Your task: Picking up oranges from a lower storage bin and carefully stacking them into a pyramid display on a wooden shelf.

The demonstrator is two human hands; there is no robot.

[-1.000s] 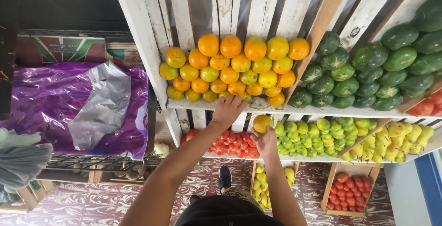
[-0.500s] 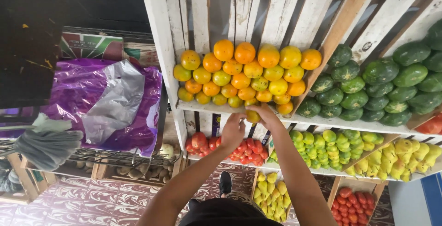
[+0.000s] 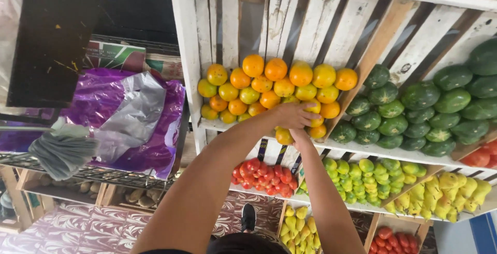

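Observation:
A pile of oranges (image 3: 274,86) fills a slanted white wooden shelf (image 3: 357,148). My left hand (image 3: 294,114) lies flat on the pile's lower right part, fingers spread over the fruit. Just below it, my right hand (image 3: 301,138) grips one yellow-orange orange (image 3: 283,136) at the shelf's front lip, touching the lowest row. Both arms reach up from the bottom of the view and partly hide the fruit behind them.
Dark green round fruits (image 3: 414,109) fill the compartment to the right, past a slanted wooden divider (image 3: 362,73). Below are red tomatoes (image 3: 264,176), small green fruits (image 3: 373,181) and yellow fruits (image 3: 450,194). A purple plastic sheet (image 3: 103,119) covers a rack at left.
My right hand has carried the orange up from below the shelf to the pile's lower edge. My left hand has shifted right along the pile. The view has moved closer.

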